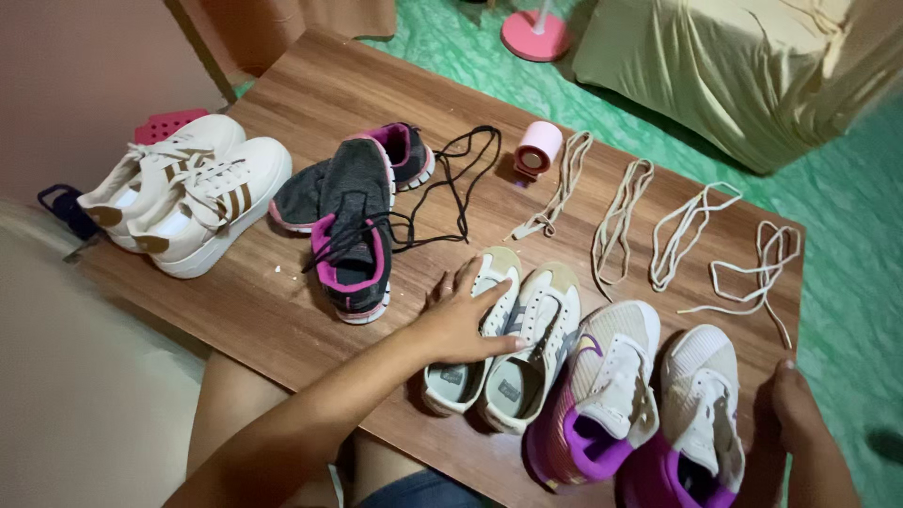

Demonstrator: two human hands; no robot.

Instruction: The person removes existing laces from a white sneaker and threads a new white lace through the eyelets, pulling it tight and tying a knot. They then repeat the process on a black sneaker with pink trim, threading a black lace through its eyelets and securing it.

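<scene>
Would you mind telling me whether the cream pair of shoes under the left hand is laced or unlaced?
Unlaced. The cream pair of shoes under the left hand shows no laces across the tongues, while four loose cream laces lie spread on the table behind.

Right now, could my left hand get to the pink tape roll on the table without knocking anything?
Probably yes. The left hand rests on the cream shoe, and the pink tape roll lies beyond it across mostly bare wood. Only the black lace and a white lace lie beside that path.
</scene>
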